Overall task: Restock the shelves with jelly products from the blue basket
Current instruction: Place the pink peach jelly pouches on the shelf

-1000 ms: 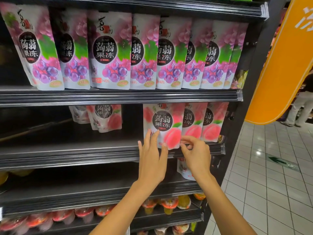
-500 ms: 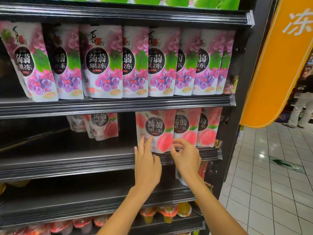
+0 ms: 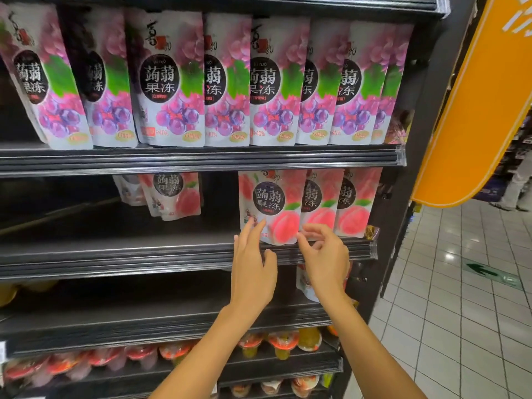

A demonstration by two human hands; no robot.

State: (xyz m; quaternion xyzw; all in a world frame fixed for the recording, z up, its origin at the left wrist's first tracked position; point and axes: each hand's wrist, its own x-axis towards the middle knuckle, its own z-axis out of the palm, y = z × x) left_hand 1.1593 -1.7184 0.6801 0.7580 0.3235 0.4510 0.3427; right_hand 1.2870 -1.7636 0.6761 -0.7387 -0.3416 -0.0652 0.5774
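While the front peach jelly pouch stood upright at the near lip of the middle shelf, both hands were at its lower edge.

Left hand: fingers straight, tips laid on the pouch's lower left face; grip slack, nothing held.

Right hand: fingers loosely curled at the pouch's lower right corner; could not tell whether that grip pinched the corner.

Two more peach pouches stood just right of it, overlapped. Another sat far back to the left, with bare shelf between.

Blue basket not in view.

Judged step: squaring up a shelved pouch so it faces front. Next move likely calls for letting go without tipping it, then fetching another pouch for the gap on the left.
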